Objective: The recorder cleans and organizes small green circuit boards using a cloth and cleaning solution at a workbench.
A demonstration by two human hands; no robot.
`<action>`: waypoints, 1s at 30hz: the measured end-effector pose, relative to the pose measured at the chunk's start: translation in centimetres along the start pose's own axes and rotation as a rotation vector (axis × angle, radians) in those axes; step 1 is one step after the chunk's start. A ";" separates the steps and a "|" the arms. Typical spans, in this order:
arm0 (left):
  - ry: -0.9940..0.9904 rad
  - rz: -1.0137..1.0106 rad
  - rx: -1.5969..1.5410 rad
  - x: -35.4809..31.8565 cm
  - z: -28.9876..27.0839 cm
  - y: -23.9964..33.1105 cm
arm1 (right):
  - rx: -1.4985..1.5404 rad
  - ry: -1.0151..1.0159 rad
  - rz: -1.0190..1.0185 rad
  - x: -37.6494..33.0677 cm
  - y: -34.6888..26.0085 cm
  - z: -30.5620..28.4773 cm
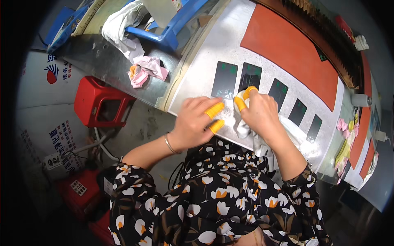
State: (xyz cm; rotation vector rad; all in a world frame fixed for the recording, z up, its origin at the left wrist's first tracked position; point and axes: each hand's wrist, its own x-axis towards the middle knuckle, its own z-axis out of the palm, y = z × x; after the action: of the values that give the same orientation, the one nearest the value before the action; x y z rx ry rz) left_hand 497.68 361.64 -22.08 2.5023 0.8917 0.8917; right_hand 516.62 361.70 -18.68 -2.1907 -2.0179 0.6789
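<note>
My right hand (262, 110), with yellow finger cots on its fingertips, pinches a white cloth (294, 133) that trails down over the near edge of the board. Its fingertips are at the lower end of a dark rectangular panel (251, 74) with faint green marks. My left hand (192, 123) also wears yellow finger cots; its thumb and forefinger are apart and nothing shows between them. It is beside the near end of another dark panel (225, 78). More dark panels (278, 93) lie in a row to the right on the pale work surface (191, 88).
An orange-red sheet (291, 53) lies beyond the panels. On the left are a blue plastic basket (164, 39), crumpled white cloth (119, 30) and pink cloth (143, 70). A red stool (96, 102) stands at floor level. Pink and yellow rags (347, 139) lie far right.
</note>
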 end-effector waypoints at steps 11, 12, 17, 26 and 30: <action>-0.050 0.070 0.150 -1.1 -0.7 -1.6 | 0.017 0.206 -0.169 7.6 -2.6 -1.5; -0.054 0.069 0.171 -1.0 -0.6 -1.4 | 0.006 0.204 -0.153 8.5 -2.6 -0.9; -0.061 0.089 0.181 -1.2 -0.6 -1.6 | 0.012 0.156 -0.103 6.7 -3.7 0.4; 0.207 -0.006 0.016 -2.0 -0.1 -2.4 | 0.092 0.064 -0.247 1.6 -4.6 2.3; 0.251 -0.522 -0.384 -0.8 0.9 -1.4 | 0.154 -0.041 -0.356 -2.0 -2.9 3.3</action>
State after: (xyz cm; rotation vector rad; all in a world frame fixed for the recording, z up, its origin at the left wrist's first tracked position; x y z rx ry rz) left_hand 497.18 362.07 -23.72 1.7398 1.2386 1.0767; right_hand 512.61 359.33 -20.10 -1.6874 -2.2110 0.8021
